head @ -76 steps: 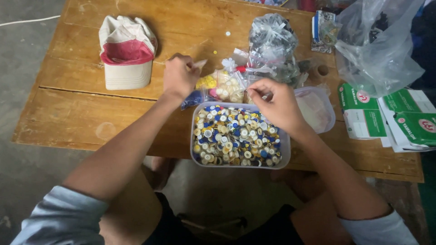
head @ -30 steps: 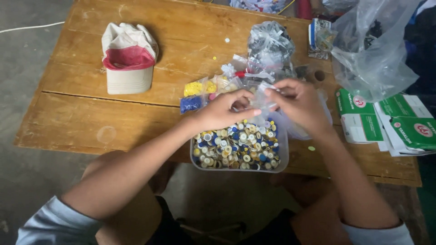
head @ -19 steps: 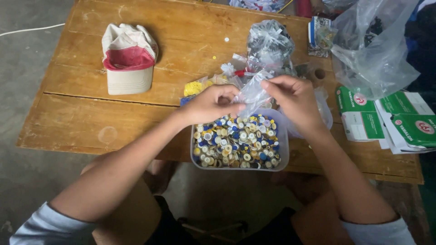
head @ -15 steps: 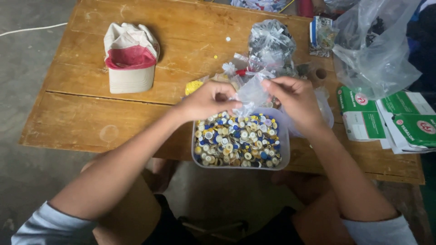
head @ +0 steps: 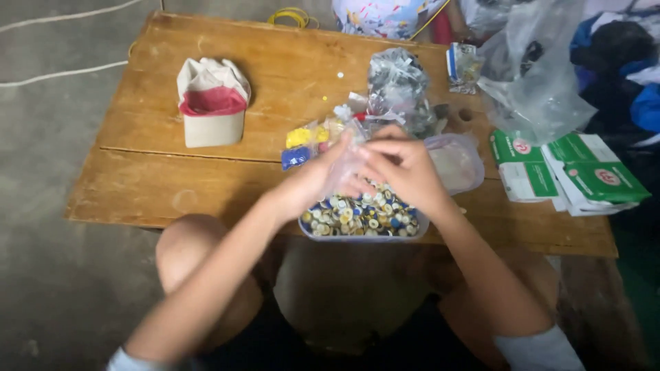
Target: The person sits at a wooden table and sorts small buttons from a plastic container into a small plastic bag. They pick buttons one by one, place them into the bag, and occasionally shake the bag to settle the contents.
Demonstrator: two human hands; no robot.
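Two bare hands meet in the middle of the frame, just above a clear plastic tub (head: 357, 227) filled with small round buttons in white, blue and yellow. The left hand (head: 320, 180) and the right hand (head: 405, 168) are close together, and both pinch a small clear plastic bag (head: 349, 156) between the fingers; the bag is held up over the far edge of the tub. What is inside the bag I cannot tell, the picture is blurred there. The tub sits at the near edge of a wooden table (head: 172, 185), in the lower centre of the frame, and partly hangs in front of the person's knees.

Just behind the hands, toward the upper centre, lies a heap of small packets: one yellow packet (head: 299, 137), one blue packet (head: 295, 157), and a crumpled grey plastic bag (head: 397, 86) behind them. A second clear container (head: 457, 161) with something pale inside stands right of the hands, touching the tub's side or very near to it. In the upper left of the frame a cap (head: 212, 110), cream with a red inside, rests alone on the table, well apart from the hands. At the right edge of the frame lie several green and white cartons (head: 570, 175), and above them a large clear bag (head: 540, 75) stands crumpled.
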